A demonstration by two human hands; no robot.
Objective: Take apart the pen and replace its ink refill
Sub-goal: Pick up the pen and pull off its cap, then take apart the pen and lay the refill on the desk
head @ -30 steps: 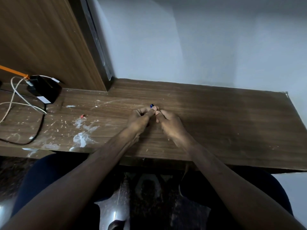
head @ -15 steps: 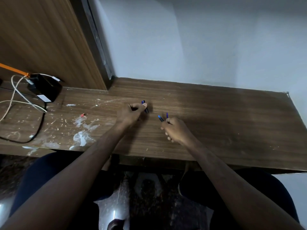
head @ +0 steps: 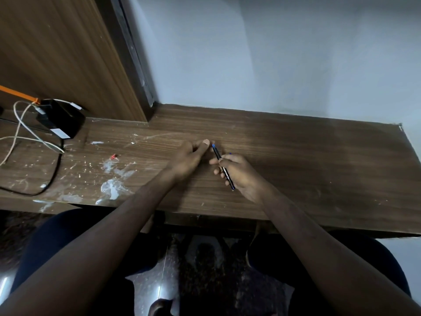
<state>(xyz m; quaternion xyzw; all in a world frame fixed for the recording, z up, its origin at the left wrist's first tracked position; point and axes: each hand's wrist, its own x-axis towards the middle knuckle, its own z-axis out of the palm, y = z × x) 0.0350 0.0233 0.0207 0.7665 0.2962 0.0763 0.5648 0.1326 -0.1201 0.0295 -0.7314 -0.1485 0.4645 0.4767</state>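
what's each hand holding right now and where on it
The right hand grips the dark pen barrel around its middle. The left hand is pinched shut; its contents can't be told.

**A Count of What Lay on the Tabletop**

Two hands were over one wooden tabletop [head: 307,160]: the left hand [head: 188,159] and the right hand [head: 239,173]. One dark pen [head: 224,169] with a blue tip was in view, gripped in the right hand's fingers [head: 216,161]. Whether the curled left fingers [head: 205,143] enclosed anything could not be made out. Well off to the left of those fingers sat one black box [head: 60,122], one small red scrap [head: 113,157], one orange strip [head: 18,94], one black cable [head: 53,176], and white cables [head: 29,135], at least two strands crossing. Several white smears [head: 111,188] marked the wood.
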